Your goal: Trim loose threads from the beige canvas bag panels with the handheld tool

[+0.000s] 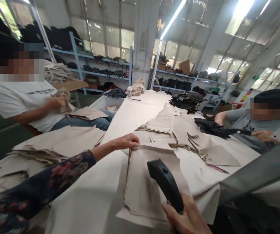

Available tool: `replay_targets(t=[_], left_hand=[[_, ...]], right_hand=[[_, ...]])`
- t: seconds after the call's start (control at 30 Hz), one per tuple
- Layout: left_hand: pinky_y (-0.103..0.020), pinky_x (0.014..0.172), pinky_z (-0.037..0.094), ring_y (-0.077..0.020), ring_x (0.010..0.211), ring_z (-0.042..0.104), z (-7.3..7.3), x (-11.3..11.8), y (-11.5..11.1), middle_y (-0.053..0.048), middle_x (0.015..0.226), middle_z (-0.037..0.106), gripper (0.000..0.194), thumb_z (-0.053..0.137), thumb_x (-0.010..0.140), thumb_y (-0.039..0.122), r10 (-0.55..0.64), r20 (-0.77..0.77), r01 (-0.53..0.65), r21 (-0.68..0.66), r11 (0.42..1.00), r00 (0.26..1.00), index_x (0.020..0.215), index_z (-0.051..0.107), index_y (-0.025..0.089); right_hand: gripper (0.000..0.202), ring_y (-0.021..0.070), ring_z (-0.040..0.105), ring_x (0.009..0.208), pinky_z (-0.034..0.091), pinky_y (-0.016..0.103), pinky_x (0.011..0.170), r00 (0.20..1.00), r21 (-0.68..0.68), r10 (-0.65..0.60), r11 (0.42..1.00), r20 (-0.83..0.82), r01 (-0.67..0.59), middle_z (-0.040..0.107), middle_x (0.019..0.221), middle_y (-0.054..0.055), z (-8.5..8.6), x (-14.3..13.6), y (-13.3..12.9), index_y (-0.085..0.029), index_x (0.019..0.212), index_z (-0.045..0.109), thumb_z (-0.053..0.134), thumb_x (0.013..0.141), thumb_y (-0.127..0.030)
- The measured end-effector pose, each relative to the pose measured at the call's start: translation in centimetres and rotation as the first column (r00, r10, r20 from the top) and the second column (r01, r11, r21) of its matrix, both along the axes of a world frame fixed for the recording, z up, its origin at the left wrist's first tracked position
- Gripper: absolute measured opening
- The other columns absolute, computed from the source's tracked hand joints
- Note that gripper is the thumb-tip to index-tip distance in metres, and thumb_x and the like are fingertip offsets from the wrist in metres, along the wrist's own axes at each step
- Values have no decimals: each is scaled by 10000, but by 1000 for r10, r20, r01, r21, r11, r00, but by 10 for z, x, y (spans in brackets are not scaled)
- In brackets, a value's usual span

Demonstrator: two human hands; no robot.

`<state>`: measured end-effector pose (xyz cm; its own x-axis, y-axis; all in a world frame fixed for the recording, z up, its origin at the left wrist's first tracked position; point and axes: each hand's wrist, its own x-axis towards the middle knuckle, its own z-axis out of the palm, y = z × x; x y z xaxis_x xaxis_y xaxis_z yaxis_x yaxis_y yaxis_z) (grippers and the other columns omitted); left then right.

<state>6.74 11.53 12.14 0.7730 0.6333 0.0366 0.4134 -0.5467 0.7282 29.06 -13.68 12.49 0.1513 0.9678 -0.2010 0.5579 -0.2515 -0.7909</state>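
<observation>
A beige fabric piece (152,185) with a zipper along its left edge lies on the white-covered table (86,195) in front of me. At its upper left corner my left hand (130,141) is closed, its fingers pinching the fabric. My right hand (187,216), at the bottom, is wrapped round the handle of a black handheld tool (165,182). The tool's wide head is over the upper middle of the fabric; whether it touches the cloth is unclear.
Beige pieces (64,139) are stacked at left. Beyond my fabric are more pieces with zippers (160,122), scissors (200,151) and a black pile (187,99). People sit at left and right. A grey metal bar (259,169) crosses the right side.
</observation>
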Motion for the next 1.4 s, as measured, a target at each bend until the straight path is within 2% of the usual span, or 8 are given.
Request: replay_targets(t=[0.2, 0.4, 0.5, 0.63, 0.87, 1.0, 1.2, 1.4], left_hand=[[-221, 570, 379, -123, 585, 498, -36, -22, -33, -31, 637, 610, 220, 548, 695, 247, 116, 279, -2, -377, 926, 953, 756, 686, 87], [-232, 616, 390, -157, 657, 546, -53, -25, -60, -42, 701, 654, 282, 543, 725, 311, 182, 315, -30, -432, 901, 931, 797, 709, 95], [-231, 619, 396, -155, 666, 550, -70, -28, -67, -29, 687, 634, 254, 473, 750, 255, 222, 188, -154, -324, 934, 957, 766, 681, 111], [-242, 690, 405, -150, 732, 555, -86, -22, -77, -27, 771, 619, 242, 392, 805, 179, 242, 66, -246, 44, 968, 968, 787, 632, 150], [-325, 765, 402, -217, 845, 546, -80, 16, -102, -82, 891, 578, 196, 450, 881, 267, 305, -185, -167, 527, 833, 934, 924, 611, 164], [-287, 730, 396, -184, 790, 565, -83, 29, -93, -68, 845, 599, 302, 358, 916, 253, 290, -202, -181, 430, 884, 936, 793, 617, 159], [-242, 662, 348, -162, 736, 553, -76, 31, -65, -22, 684, 605, 292, 432, 836, 285, 283, -150, -258, 171, 951, 947, 619, 586, 166], [-244, 573, 298, -144, 607, 504, -77, 30, -61, 5, 558, 519, 307, 434, 815, 281, 266, -127, -250, 128, 960, 955, 552, 538, 162]], right_hand=[[185, 119, 543, 437, 411, 188, 413, 983, -56, 150, 986, -104, -156, 517, 498, -50, 0, -42, 41, -167, 813, 491, 521, 801, -349], [203, 105, 534, 426, 410, 172, 384, 983, 47, 139, 990, -119, -134, 524, 509, -50, -7, -55, 64, -162, 820, 509, 539, 806, -362], [262, 109, 553, 454, 447, 184, 410, 989, 55, 70, 996, -127, -64, 537, 540, -44, -9, -35, 64, -165, 829, 501, 532, 818, -426], [295, 114, 564, 463, 484, 209, 448, 994, 46, -71, 996, -89, 75, 539, 539, -41, -7, 9, 37, -168, 791, 495, 534, 822, -458], [315, 118, 537, 436, 448, 206, 430, 981, -11, -195, 981, 9, 195, 538, 482, -31, -15, 37, -13, -162, 739, 518, 512, 839, -461], [314, 132, 553, 453, 464, 225, 464, 977, -31, -212, 977, 17, 212, 551, 485, -25, -21, 37, -20, -171, 719, 512, 498, 843, -460], [329, 127, 536, 442, 454, 221, 455, 955, -10, -289, 957, 67, 290, 543, 485, -25, -11, 44, -26, -187, 679, 503, 494, 830, -479], [257, 120, 547, 451, 449, 206, 464, 982, -38, -191, 981, -8, 191, 541, 484, -39, -22, 30, -15, -176, 735, 520, 511, 830, -414]])
